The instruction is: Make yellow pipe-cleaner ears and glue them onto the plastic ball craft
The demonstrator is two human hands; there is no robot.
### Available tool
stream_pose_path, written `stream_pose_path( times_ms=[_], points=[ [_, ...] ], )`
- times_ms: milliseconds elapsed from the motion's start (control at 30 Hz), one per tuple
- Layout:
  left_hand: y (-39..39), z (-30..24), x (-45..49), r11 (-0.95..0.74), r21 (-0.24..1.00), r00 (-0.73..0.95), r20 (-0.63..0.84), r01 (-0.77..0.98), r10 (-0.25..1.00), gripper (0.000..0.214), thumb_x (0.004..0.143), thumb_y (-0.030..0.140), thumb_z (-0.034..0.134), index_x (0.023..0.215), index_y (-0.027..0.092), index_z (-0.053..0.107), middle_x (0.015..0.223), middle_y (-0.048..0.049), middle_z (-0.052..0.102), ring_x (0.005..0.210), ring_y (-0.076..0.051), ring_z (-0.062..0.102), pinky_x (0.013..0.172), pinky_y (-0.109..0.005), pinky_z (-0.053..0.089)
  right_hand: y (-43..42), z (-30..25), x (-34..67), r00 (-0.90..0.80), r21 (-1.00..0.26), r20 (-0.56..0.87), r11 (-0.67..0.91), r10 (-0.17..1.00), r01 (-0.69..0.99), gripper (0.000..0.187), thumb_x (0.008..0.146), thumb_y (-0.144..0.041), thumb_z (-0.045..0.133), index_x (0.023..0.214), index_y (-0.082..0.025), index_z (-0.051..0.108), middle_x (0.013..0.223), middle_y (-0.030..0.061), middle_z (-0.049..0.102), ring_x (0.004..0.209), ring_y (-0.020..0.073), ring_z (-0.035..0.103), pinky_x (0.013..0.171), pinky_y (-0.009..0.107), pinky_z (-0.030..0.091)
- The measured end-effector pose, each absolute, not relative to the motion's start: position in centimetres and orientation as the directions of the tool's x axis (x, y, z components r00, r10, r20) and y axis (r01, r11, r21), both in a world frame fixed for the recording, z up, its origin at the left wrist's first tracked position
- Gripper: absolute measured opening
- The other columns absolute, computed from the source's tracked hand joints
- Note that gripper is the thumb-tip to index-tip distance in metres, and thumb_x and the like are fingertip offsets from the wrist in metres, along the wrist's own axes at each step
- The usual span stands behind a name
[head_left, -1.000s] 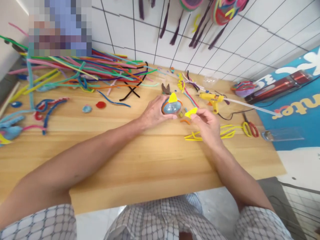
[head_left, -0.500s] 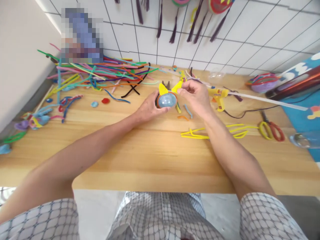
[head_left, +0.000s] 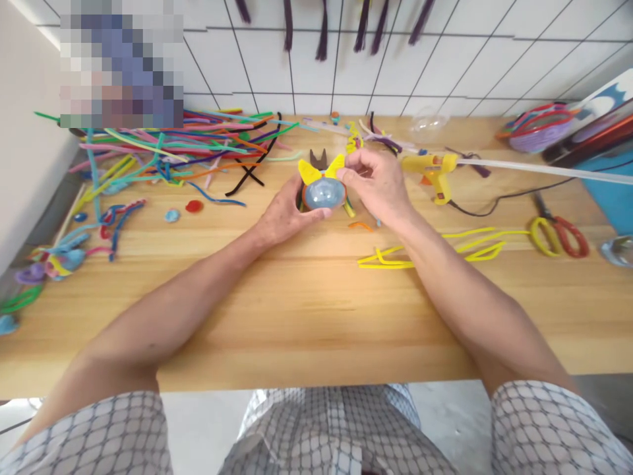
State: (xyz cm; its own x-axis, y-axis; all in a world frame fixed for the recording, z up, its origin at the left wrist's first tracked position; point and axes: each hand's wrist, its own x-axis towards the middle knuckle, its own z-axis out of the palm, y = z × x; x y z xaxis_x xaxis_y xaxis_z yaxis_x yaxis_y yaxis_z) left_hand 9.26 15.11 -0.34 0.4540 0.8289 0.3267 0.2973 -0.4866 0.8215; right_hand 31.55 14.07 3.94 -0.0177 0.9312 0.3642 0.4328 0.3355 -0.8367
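Observation:
My left hand (head_left: 287,210) is wrapped round the left side of a clear, bluish plastic ball (head_left: 324,193) with an orange rim, its thumb lying along the lower edge. On top of the ball stand two yellow ear-shaped pieces (head_left: 309,171) that look fuzzy. My right hand (head_left: 378,181) pinches the right yellow piece (head_left: 335,166) between thumb and fingertips. Behind them shows a dark brown forked piece (head_left: 319,158); whether it is joined to the ball I cannot tell.
Colourful pipe cleaners (head_left: 212,142) are heaped at the back left. A yellow glue gun (head_left: 435,175) with a long glue stick lies right of my right hand. Scissors (head_left: 558,231) and bent yellow pipe cleaners (head_left: 386,257) lie nearer. A red disc (head_left: 194,206) rests left.
The view has shifted slightly. The yellow right piece now leans closer to the left one, and both stand more upright over the ball; my hands keep their hold.

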Motion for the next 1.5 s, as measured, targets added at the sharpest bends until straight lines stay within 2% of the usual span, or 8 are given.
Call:
stream_pose_path(
  times_ms=[233, 367, 533, 667, 833, 1100, 1267, 1500],
  points=[
    [14.89, 0.08, 9.26, -0.488, 0.825, 0.474, 0.321, 0.284, 0.82, 0.082, 0.082, 0.075, 0.082, 0.139, 0.021, 0.06, 0.143, -0.0154, 0.07, 0.136, -0.037, 0.066, 0.118, -0.05, 0.052, 13.75, 4.1, 31.4, -0.024, -0.823, 0.378, 0.348, 0.925, 0.448, 0.039, 0.093, -0.061, 0.077, 0.081, -0.026, 0.067, 0.079, -0.0007, 0.071, 0.076, 0.018, 0.063, 0.071, 0.035, 0.049],
    [14.96, -0.03, 9.15, -0.501, 0.807, 0.469, 0.328, 0.312, 0.82, 0.08, 0.082, 0.075, 0.082, 0.138, 0.022, 0.06, 0.14, -0.014, 0.071, 0.134, -0.036, 0.067, 0.117, -0.051, 0.053, 13.79, 4.0, 31.46, -0.05, -0.822, 0.37, 0.352, 0.928, 0.448, 0.039, 0.093, -0.063, 0.077, 0.083, -0.027, 0.066, 0.077, -0.0004, 0.07, 0.08, 0.0181, 0.061, 0.073, 0.035, 0.048],
    [15.0, -0.16, 9.08, -0.494, 0.809, 0.459, 0.325, 0.319, 0.827, 0.081, 0.081, 0.077, 0.082, 0.136, 0.021, 0.062, 0.139, -0.0143, 0.072, 0.132, -0.036, 0.067, 0.116, -0.05, 0.054, 13.77, 4.09, 31.38, -0.027, -0.816, 0.391, 0.36, 0.92, 0.453, 0.04, 0.094, -0.061, 0.074, 0.079, -0.025, 0.065, 0.074, -0.0017, 0.067, 0.07, 0.0164, 0.059, 0.067, 0.035, 0.046],
    [15.01, -0.13, 9.08, -0.482, 0.809, 0.456, 0.309, 0.336, 0.835, 0.083, 0.079, 0.077, 0.083, 0.137, 0.022, 0.061, 0.141, -0.0141, 0.071, 0.134, -0.037, 0.066, 0.117, -0.051, 0.053, 13.63, 4.41, 31.41, -0.026, -0.814, 0.371, 0.339, 0.928, 0.471, 0.034, 0.092, -0.056, 0.078, 0.079, -0.028, 0.065, 0.076, -0.0016, 0.069, 0.073, 0.0189, 0.063, 0.069, 0.036, 0.049],
    [15.07, -0.23, 9.01, -0.488, 0.805, 0.455, 0.314, 0.337, 0.833, 0.084, 0.079, 0.077, 0.084, 0.138, 0.023, 0.06, 0.141, -0.0138, 0.07, 0.137, -0.038, 0.064, 0.117, -0.05, 0.053, 13.67, 4.4, 31.54, -0.032, -0.808, 0.387, 0.356, 0.921, 0.47, 0.031, 0.095, -0.049, 0.075, 0.077, -0.026, 0.064, 0.075, -0.0018, 0.069, 0.067, 0.0169, 0.06, 0.068, 0.037, 0.048],
    [15.08, -0.46, 9.02, -0.469, 0.823, 0.44, 0.31, 0.32, 0.843, 0.081, 0.078, 0.076, 0.086, 0.134, 0.024, 0.061, 0.135, -0.0114, 0.071, 0.134, -0.037, 0.065, 0.114, -0.05, 0.055, 13.99, 4.06, 31.9, -0.046, -0.806, 0.368, 0.344, 0.929, 0.482, 0.029, 0.094, -0.044, 0.082, 0.079, -0.025, 0.064, 0.078, -0.0017, 0.071, 0.074, 0.0172, 0.062, 0.075, 0.036, 0.053],
    [15.13, -0.52, 9.03, -0.47, 0.823, 0.447, 0.307, 0.318, 0.84, 0.08, 0.078, 0.075, 0.086, 0.135, 0.025, 0.06, 0.137, -0.0117, 0.071, 0.132, -0.036, 0.067, 0.114, -0.05, 0.055, 13.71, 4.43, 32.03, -0.048, -0.805, 0.357, 0.334, 0.933, 0.491, 0.029, 0.094, -0.046, 0.079, 0.076, -0.028, 0.064, 0.079, -0.0001, 0.072, 0.074, 0.0213, 0.064, 0.073, 0.04, 0.055],
    [15.14, -0.43, 8.99, -0.487, 0.81, 0.448, 0.32, 0.327, 0.835, 0.082, 0.079, 0.075, 0.085, 0.137, 0.023, 0.059, 0.138, -0.0124, 0.071, 0.136, -0.037, 0.065, 0.116, -0.05, 0.054, 13.78, 4.39, 32.09, -0.037, -0.802, 0.353, 0.323, 0.935, 0.502, 0.03, 0.092, -0.043, 0.082, 0.075, -0.029, 0.062, 0.078, -0.0003, 0.071, 0.074, 0.0216, 0.064, 0.074, 0.04, 0.054]
  ],
)
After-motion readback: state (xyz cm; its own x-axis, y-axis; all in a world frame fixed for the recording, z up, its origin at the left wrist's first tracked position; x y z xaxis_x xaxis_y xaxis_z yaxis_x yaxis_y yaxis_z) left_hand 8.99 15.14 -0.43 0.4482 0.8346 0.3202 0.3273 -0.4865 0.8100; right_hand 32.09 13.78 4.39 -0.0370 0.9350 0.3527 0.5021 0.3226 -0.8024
